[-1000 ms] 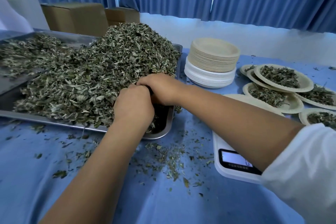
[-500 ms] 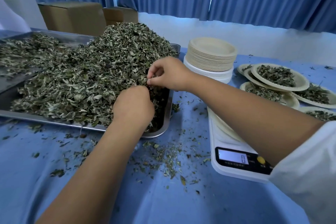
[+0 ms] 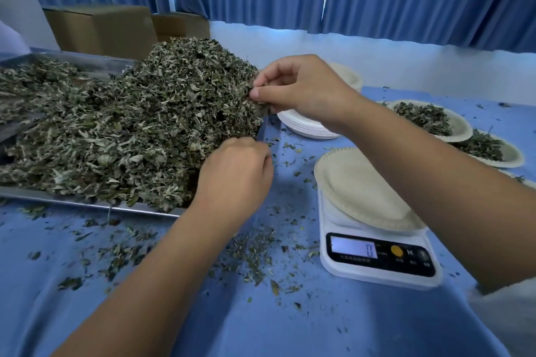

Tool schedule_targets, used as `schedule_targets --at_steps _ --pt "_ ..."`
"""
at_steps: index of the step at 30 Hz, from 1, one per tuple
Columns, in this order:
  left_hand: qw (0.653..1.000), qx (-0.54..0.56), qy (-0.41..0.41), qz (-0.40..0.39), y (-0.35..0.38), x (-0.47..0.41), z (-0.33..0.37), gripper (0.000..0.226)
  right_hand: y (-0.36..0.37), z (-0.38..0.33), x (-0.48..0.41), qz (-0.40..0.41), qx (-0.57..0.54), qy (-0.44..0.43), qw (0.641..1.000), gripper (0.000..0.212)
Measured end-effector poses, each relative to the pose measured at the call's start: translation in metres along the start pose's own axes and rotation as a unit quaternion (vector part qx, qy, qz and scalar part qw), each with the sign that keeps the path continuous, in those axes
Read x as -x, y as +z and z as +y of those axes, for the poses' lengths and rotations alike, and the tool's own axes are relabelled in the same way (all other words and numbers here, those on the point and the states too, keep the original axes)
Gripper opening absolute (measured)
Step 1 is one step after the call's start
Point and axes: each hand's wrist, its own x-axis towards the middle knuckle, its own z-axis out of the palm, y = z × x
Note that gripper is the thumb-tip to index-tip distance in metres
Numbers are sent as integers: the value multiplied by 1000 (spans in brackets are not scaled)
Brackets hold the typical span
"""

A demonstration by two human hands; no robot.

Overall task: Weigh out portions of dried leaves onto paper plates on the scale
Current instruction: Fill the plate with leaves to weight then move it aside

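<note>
A big heap of dried leaves [image 3: 130, 130] fills a metal tray [image 3: 87, 204] on the left. My right hand [image 3: 301, 90] is raised at the heap's right edge and pinches a clump of leaves between thumb and fingers. My left hand [image 3: 235, 174] sits lower at the tray's right corner, fingers curled into the leaves. To the right stands a white digital scale [image 3: 377, 258] with an empty paper plate [image 3: 356, 188] on it; its display reads 0.
A stack of paper plates [image 3: 307, 124] sits behind my right wrist. Plates filled with leaves [image 3: 429, 119] lie at the far right. Loose leaf bits [image 3: 252, 252] litter the blue cloth. Cardboard boxes [image 3: 101, 29] and blue curtains stand behind the tray.
My right hand has lifted out of the tray corner with a clump of leaves and moved up and right. My left hand stays at the tray corner.
</note>
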Motion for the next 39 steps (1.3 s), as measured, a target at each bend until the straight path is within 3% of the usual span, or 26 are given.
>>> schedule_targets --at_steps 4,7,11,15,22,27,39 --pt "998 -11 53 -36 12 8 22 16 -40 -4 32 -19 6 16 1000 8" --pt "994 -41 60 -85 25 10 30 11 -67 2 59 -62 85 51 993 7" --pt "981 -96 64 -155 37 13 36 23 -84 16 83 -110 167 110 974 8" --pt "973 -106 68 -193 44 16 39 6 -92 27 93 -148 191 148 959 7" --pt "977 -67 72 -187 57 20 34 35 -91 34 95 -199 197 191 941 5" --pt "973 13 53 -226 58 16 27 46 -92 39 94 -182 279 181 925 6" --pt "964 87 42 -248 57 13 25 44 -90 37 92 -116 237 132 956 7"
